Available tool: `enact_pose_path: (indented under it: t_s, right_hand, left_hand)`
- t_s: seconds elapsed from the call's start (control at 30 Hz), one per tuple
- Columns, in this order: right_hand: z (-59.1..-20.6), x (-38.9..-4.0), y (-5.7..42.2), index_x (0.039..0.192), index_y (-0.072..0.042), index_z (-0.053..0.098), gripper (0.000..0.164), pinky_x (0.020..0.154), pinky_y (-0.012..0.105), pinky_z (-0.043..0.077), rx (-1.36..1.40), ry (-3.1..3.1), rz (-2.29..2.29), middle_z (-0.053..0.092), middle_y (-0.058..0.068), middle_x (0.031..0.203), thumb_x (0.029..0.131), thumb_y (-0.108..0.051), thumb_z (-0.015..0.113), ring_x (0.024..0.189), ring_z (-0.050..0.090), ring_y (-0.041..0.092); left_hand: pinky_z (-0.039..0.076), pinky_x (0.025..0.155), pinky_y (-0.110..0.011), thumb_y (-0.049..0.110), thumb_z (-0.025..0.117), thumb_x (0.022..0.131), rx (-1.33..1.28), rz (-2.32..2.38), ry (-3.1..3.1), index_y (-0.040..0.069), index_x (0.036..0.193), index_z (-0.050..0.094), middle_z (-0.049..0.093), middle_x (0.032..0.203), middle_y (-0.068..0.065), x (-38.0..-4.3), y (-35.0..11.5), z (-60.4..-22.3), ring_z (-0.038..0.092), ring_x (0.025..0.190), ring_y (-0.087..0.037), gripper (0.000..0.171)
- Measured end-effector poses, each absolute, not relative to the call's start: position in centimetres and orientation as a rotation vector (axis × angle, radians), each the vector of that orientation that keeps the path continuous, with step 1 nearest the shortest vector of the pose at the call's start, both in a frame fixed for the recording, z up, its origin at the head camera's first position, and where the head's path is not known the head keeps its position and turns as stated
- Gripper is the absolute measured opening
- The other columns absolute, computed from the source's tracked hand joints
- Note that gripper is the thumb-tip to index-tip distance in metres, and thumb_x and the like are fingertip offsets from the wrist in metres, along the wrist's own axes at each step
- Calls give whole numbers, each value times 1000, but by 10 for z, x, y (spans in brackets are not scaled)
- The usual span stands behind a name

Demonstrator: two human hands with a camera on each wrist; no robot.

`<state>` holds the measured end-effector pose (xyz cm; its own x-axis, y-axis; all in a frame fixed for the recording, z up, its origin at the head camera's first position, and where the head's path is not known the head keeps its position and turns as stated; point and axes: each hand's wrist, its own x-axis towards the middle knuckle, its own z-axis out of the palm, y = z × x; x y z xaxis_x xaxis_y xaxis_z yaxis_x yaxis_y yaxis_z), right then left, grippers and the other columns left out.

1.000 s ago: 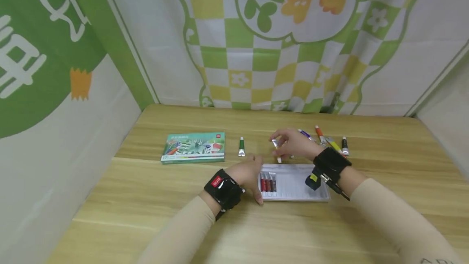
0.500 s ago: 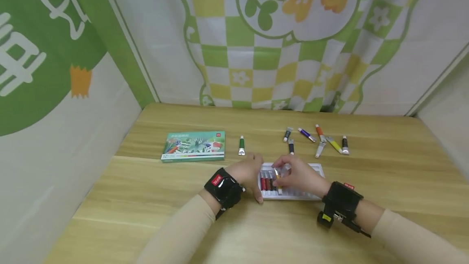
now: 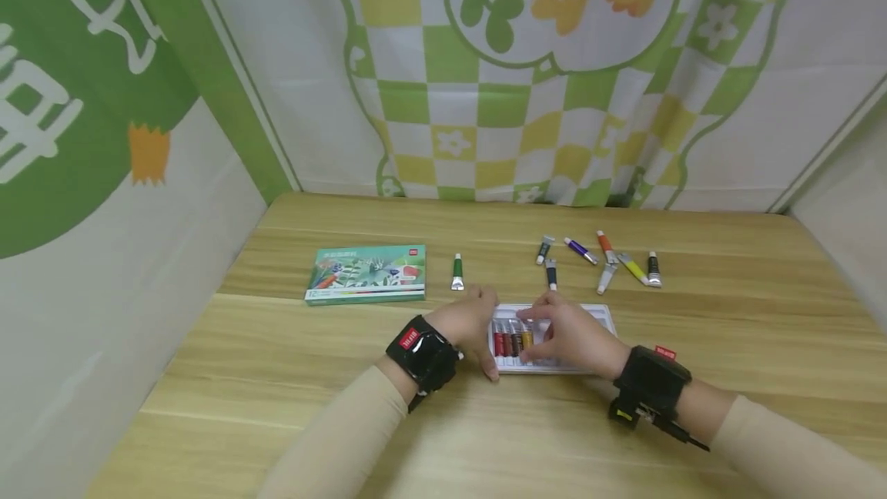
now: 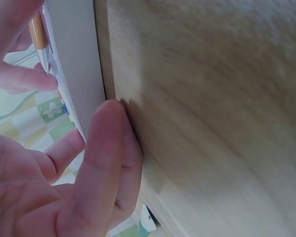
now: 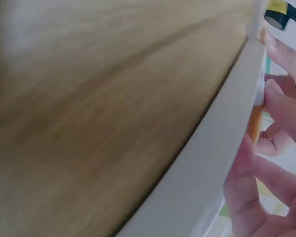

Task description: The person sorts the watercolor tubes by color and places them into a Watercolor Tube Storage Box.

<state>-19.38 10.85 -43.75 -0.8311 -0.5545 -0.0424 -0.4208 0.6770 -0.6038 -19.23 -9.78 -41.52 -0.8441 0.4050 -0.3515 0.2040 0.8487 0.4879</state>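
A white plastic tray (image 3: pixel 509 370) lies on the table, with red and brown paint tubes (image 3: pixel 507 343) side by side at its left end. My left hand (image 3: pixel 466 326) holds that end, thumb at the front corner and fingers toward the back. In the left wrist view, fingertips (image 4: pixel 107 111) touch the tray's outer wall. Beside the brown tubes, a yellow-ochre paint tube (image 3: pixel 527 339) lies in the tray, pinched lengthwise by my right hand (image 3: pixel 578 339). The right wrist view shows the ochre tube (image 5: pixel 254 123) between the fingers, just above the tray's rim.
Behind the tray lie loose paint tubes: dark blue (image 3: pixel 551 274), dark green (image 3: pixel 544 250), purple (image 3: pixel 580 250), orange (image 3: pixel 606 246), silver-white (image 3: pixel 606 278), yellow-green (image 3: pixel 634 269) and black (image 3: pixel 654 269). A green tube (image 3: pixel 457 272) lies right of a teal paint box (image 3: pixel 366 276). A patterned curtain hangs behind.
My right hand brought the ochre tube from behind the tray into it, beside the brown ones, and it now lies lower there. The left hand has stayed at the tray's left end.
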Motion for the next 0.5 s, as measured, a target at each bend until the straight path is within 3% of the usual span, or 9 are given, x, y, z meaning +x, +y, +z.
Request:
enact_pose_path:
  t_s: [0.1, 0.23, 0.5]
  right_hand:
    - [-437, -191, 113, 128, 2, 69, 60, 65, 25, 50, -874, 2684, -834, 57, 13, 113, 78, -22, 91, 80, 55, 15]
    - [-434, -188, 119, 123, 1, 72, 51, 64, 23, 50, -935, 2697, -813, 59, 9, 112, 79, -19, 90, 77, 56, 11]
    - [-430, -192, 119, 112, -6, 78, 29, 86, 39, 56, -982, 2652, -755, 70, 2, 109, 84, -15, 85, 101, 65, 19]
  left_hand:
    - [52, 95, -39, 21, 103, 55, 455, 604, 2578, 0, 131, 45, 44, 126, -17, -193, -97, -416, 56, 103, -27, 97]
    - [52, 94, -39, 21, 103, 55, 467, 612, 2576, 0, 131, 45, 44, 126, -17, -194, -97, -417, 55, 102, -26, 98]
    - [50, 98, -39, 20, 104, 54, 470, 604, 2584, -1, 130, 46, 43, 128, -19, -196, -97, -419, 54, 105, -27, 98]
